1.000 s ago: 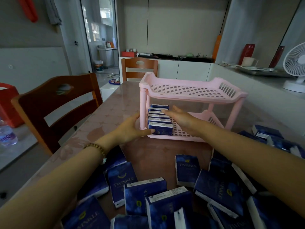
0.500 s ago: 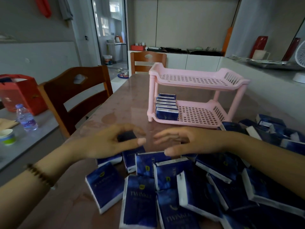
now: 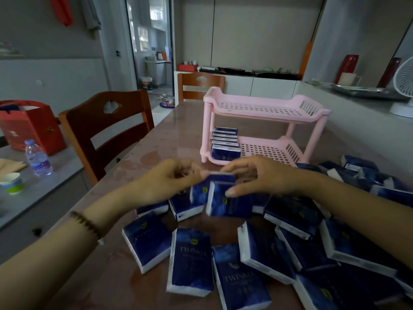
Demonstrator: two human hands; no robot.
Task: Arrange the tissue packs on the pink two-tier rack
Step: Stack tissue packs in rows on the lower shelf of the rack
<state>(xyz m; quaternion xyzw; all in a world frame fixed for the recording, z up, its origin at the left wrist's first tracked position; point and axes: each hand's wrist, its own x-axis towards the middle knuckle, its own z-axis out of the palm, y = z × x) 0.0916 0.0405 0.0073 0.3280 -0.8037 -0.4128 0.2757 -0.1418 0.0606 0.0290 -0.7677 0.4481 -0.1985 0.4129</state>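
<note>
The pink two-tier rack [image 3: 266, 113] stands on the table ahead of me. Its top shelf is bare; a row of several dark blue tissue packs [image 3: 225, 143] stands on edge at the left of the lower shelf. Many more blue packs [image 3: 192, 258] lie scattered near the table's front. My left hand [image 3: 172, 180] and my right hand [image 3: 254, 175] meet over the pile. Each grips a pack: the left one [image 3: 196, 195], the right one [image 3: 223, 198], both lifted and tilted, side by side.
A wooden chair [image 3: 107, 128] stands at the table's left, another [image 3: 201, 86] at the far end. A side surface on the left holds a water bottle [image 3: 38, 157], a paper cup [image 3: 11, 182] and a red bag [image 3: 29, 126]. A white fan [image 3: 404, 86] sits on the right counter.
Both hands drew back from the rack's lower shelf to the loose pile and closed on two packs, which are now raised off the table.
</note>
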